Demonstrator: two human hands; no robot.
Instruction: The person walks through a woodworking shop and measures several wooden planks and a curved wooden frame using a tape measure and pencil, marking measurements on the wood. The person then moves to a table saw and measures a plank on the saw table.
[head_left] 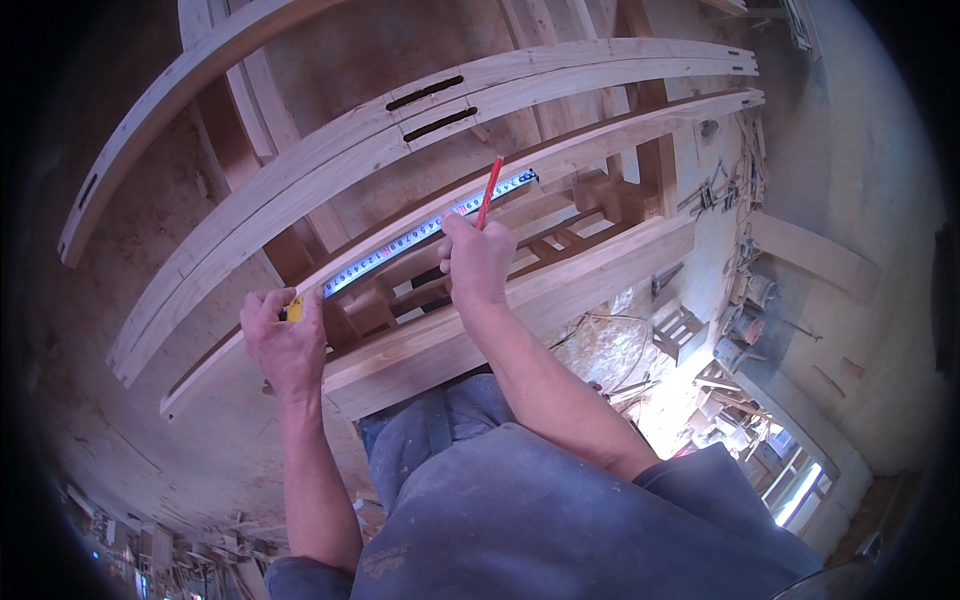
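Note:
My left hand point(285, 340) grips the yellow case of a tape measure point(294, 308) against a long wooden rail point(560, 160). The tape's blade point(430, 228) is drawn out along that rail, running up to the right. My right hand point(476, 262) holds a red pencil point(489, 192) upright, its lower end at the blade near the rail's middle. Two more long wooden rails point(330, 165) lie side by side beyond it, each with a dark slot point(425, 93) cut through.
A thick wooden beam point(520, 300) and a slatted wooden frame point(560, 235) lie under the rails. Offcuts, tools and a small wooden stool point(680, 330) are scattered on the dusty floor to the right. More scrap wood point(150, 550) lies lower left.

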